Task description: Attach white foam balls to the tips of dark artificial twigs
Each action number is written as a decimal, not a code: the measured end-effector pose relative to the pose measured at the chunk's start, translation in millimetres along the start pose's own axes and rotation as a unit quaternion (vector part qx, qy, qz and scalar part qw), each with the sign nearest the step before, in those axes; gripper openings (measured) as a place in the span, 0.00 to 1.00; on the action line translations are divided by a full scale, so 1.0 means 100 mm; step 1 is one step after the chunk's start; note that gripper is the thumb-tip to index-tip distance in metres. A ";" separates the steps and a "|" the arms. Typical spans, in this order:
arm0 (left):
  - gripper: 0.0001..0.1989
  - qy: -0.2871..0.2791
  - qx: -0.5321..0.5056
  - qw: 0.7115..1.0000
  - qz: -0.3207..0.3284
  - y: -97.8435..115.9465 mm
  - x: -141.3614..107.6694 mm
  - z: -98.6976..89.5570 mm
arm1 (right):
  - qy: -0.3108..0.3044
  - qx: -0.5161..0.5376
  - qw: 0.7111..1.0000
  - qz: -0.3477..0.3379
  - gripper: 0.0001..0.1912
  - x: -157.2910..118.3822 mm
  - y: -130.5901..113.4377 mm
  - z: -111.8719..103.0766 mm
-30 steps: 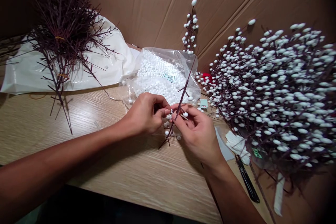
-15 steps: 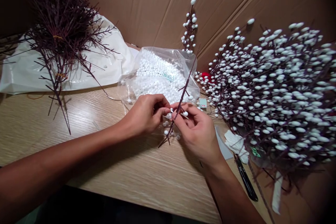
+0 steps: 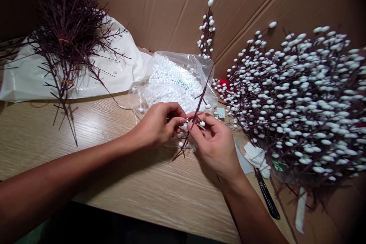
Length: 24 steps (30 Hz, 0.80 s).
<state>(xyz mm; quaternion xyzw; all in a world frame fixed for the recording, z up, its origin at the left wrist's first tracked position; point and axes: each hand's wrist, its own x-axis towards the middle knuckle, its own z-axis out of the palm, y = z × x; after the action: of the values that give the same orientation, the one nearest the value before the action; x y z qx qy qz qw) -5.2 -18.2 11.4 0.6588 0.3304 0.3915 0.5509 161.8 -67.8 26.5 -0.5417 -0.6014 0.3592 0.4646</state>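
A dark brown twig slants upright over the table's middle, with a white berry on a short side shoot. My right hand is closed on this twig, thumb and fingers pinched round its lower part. Close beside it, my left hand has thumb and index finger pressed together near the twig; whatever lies between those fingertips is too small to make out. Behind both hands lies a clear plastic bag full of white berries. A few loose berries are below the fingers.
Bare dark twigs lie bundled on a white plastic bag at the left. A large mass of white-berried branches fills the right. Near it are a black-handled tool and crumpled white material. Cardboard stands behind.
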 end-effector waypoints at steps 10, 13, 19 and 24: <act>0.06 0.004 0.031 0.999 0.034 -0.03 -0.01 -0.01 | 0.000 -0.008 1.000 0.000 0.05 0.00 0.00 0.00; 0.05 0.015 0.044 0.998 0.036 -0.01 0.00 -0.01 | 0.002 -0.009 1.000 0.002 0.05 -0.01 -0.01 0.00; 0.05 0.018 0.060 0.997 0.050 0.05 0.00 -0.03 | 0.006 -0.018 1.000 0.002 0.05 -0.01 -0.02 -0.01; 0.06 0.025 0.058 0.996 0.056 0.03 0.00 -0.01 | 0.004 -0.017 1.000 0.005 0.05 0.00 -0.01 -0.01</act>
<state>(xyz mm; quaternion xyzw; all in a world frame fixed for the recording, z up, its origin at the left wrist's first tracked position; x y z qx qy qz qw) -6.4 -18.3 14.6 0.6971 0.3286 0.4186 0.4805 162.4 -68.4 27.3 -0.5540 -0.6029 0.3491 0.4559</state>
